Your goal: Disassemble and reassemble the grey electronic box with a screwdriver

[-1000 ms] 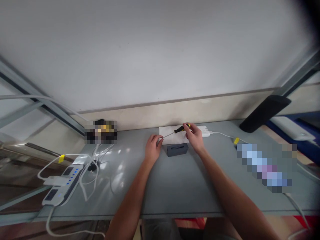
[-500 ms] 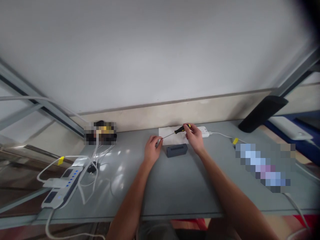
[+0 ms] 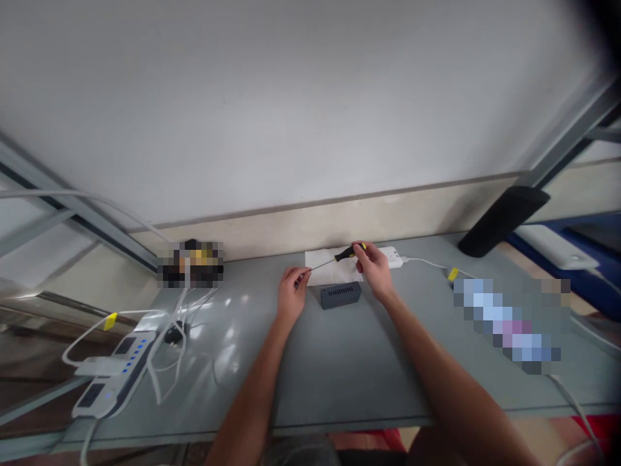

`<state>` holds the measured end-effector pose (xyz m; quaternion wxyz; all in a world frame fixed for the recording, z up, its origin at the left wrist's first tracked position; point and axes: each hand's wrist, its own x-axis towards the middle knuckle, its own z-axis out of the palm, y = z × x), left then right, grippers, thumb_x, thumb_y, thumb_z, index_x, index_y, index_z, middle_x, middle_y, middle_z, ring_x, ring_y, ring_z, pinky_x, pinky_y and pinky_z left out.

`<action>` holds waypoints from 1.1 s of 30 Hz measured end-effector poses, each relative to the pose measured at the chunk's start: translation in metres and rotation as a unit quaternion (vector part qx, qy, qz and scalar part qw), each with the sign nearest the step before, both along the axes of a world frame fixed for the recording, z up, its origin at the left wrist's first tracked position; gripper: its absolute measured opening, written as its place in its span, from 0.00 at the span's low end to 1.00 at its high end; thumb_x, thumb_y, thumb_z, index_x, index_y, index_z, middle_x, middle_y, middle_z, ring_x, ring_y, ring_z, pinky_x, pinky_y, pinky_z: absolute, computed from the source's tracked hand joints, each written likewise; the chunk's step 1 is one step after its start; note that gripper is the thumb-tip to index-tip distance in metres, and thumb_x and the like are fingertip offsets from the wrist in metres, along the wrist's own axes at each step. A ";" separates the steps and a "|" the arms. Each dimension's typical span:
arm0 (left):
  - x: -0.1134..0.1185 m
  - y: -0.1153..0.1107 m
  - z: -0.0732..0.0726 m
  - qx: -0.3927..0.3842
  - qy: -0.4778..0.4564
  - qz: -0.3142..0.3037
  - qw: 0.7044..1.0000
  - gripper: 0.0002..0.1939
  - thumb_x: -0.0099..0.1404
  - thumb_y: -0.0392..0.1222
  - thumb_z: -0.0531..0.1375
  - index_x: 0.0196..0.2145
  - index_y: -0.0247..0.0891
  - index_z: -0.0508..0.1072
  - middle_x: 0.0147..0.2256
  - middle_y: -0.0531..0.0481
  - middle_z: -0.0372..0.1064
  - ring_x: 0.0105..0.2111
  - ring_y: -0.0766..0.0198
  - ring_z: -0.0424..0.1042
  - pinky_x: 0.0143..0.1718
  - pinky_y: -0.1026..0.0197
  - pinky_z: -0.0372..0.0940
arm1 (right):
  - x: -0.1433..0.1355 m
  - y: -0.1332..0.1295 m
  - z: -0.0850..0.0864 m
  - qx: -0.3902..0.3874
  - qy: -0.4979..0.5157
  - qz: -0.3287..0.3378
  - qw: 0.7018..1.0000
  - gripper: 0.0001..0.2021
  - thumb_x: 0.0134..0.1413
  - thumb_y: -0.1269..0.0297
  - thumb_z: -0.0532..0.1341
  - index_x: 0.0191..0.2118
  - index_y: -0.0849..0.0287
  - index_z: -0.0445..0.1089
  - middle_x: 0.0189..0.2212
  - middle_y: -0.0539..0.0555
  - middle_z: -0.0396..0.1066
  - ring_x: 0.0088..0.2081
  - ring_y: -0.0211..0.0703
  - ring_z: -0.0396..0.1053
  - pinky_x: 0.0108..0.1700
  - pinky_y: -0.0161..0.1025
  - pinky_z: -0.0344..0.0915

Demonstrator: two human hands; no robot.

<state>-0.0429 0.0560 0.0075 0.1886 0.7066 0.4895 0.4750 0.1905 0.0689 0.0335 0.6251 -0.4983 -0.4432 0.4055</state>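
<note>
Clearly, the near edge of the counter (image 3: 339,378) runs across the bottom of the view, and a broad stretch of its surface lies between the two bare forearms, reaching as far as a slotted box (image 3: 340,296). On the left a white power strip (image 3: 116,378) sits slantwise close to that edge, with looping white cables (image 3: 183,299) behind it; on the right, a pixelated patch (image 3: 507,323) hides whatever lies there, well apart from the right forearm. The box stands between the hands and just nearer than a white sheet (image 3: 334,274); whether the two touch is hard to tell. The right hand (image 3: 376,268) has its fingers closed around the handle of a screwdriver (image 3: 347,254), whose shaft slants over the sheet towards the left hand (image 3: 292,291). There the fingers are drawn together in a pinch by the tip; whether they grip the tip itself or some small piece cannot be told. Just beyond the right hand a white socket block (image 3: 394,257) trails a thin cord. The counter is grey, smooth and glossy enough to throw back patches of light on the left; the box is dark, matte and oblong, with a row of narrow slots; the screwdriver pairs a black and yellow handle with a slim metal shaft. Farther off, a black rounded column (image 3: 504,221) leans to the right, and a plain pale wall (image 3: 301,116) rises behind everything.
</note>
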 end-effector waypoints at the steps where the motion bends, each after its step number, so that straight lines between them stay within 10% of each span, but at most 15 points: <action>1: 0.001 0.000 0.001 -0.001 -0.011 0.004 1.000 0.13 0.75 0.48 0.58 0.43 0.41 0.80 0.38 0.46 0.73 0.35 0.62 0.72 0.38 0.60 0.68 | 0.000 0.000 0.000 0.003 0.005 0.003 1.000 0.24 0.55 0.41 0.64 0.46 0.57 0.75 0.28 0.48 0.67 0.21 0.33 0.58 0.23 0.35 0.54; 12: 0.004 -0.005 0.007 -0.082 -0.110 -0.047 0.989 0.18 0.74 0.54 0.57 0.52 0.42 0.77 0.40 0.46 0.75 0.34 0.63 0.73 0.39 0.60 0.70 | 0.003 -0.009 0.022 0.068 0.019 -0.059 0.996 0.20 0.59 0.41 0.61 0.40 0.55 0.70 0.25 0.47 0.61 0.22 0.34 0.55 0.23 0.35 0.54; 20: 0.007 -0.017 0.019 -0.107 -0.057 -0.172 0.978 0.12 0.73 0.47 0.58 0.40 0.40 0.79 0.39 0.45 0.75 0.39 0.59 0.74 0.43 0.57 0.69 | 0.001 -0.018 0.034 0.097 0.028 -0.051 0.994 0.18 0.59 0.43 0.62 0.36 0.54 0.68 0.23 0.46 0.57 0.23 0.35 0.54 0.23 0.35 0.54; 33: 0.011 -0.019 0.019 -0.082 -0.049 -0.155 0.983 0.10 0.71 0.43 0.59 0.36 0.39 0.78 0.36 0.47 0.75 0.35 0.61 0.71 0.40 0.58 0.66 | -0.008 -0.027 0.039 0.136 -0.060 -0.036 0.988 0.15 0.63 0.47 0.61 0.40 0.55 0.70 0.29 0.51 0.67 0.27 0.37 0.60 0.30 0.38 0.59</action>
